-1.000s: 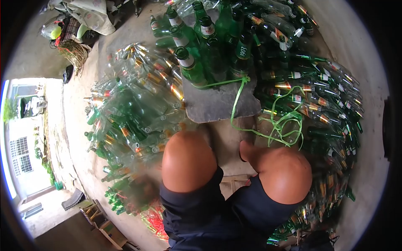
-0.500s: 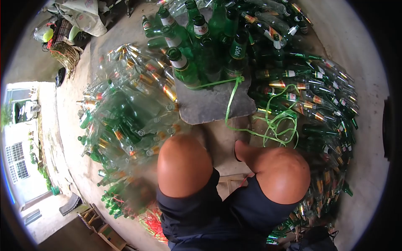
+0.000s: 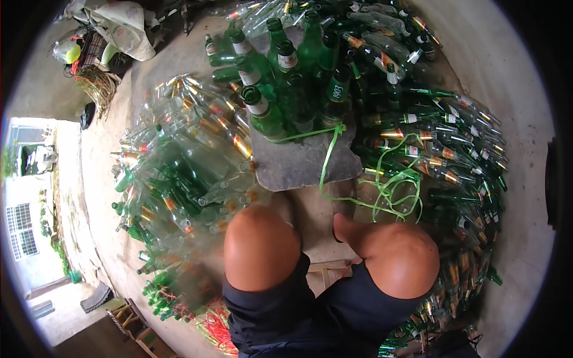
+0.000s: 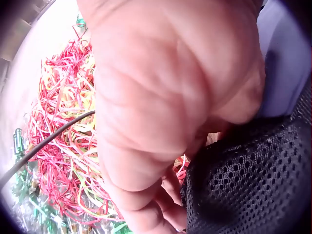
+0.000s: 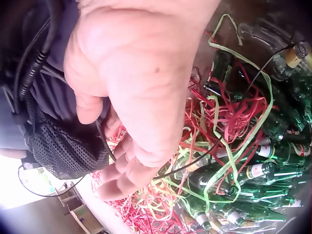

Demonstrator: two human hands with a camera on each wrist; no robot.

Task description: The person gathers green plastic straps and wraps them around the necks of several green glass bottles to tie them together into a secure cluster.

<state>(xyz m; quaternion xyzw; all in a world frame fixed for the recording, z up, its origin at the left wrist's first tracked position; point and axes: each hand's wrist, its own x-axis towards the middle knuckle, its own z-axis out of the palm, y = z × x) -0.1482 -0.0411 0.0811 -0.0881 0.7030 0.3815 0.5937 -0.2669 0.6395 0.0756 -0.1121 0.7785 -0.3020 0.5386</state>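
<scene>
The left hand [image 4: 170, 102] has its fingers bent downward beside a black mesh [image 4: 248, 180]; their tips are partly hidden, so I cannot tell whether it grips anything. The right hand [image 5: 136, 83] is relaxed, fingers loosely bent, with nothing visible in its grasp; a dark cable [image 5: 107, 146] passes by it. Tangled red and green strips [image 5: 151, 204] lie beyond the fingers. Two bare knees [image 3: 262, 247] stand between the viewer and a dark board [image 3: 307, 167]. On the board, upright bottles [image 3: 265, 119] are ringed low down by a knotted green tie [image 3: 327, 161], its loose end looping over the floor and lying bottles. Heaps of bottles, the left heap [image 3: 185, 155] and right heap [image 3: 447, 149], flank the board. Farther off are sacks [image 3: 122, 27] and a wall [image 3: 519, 149].
</scene>
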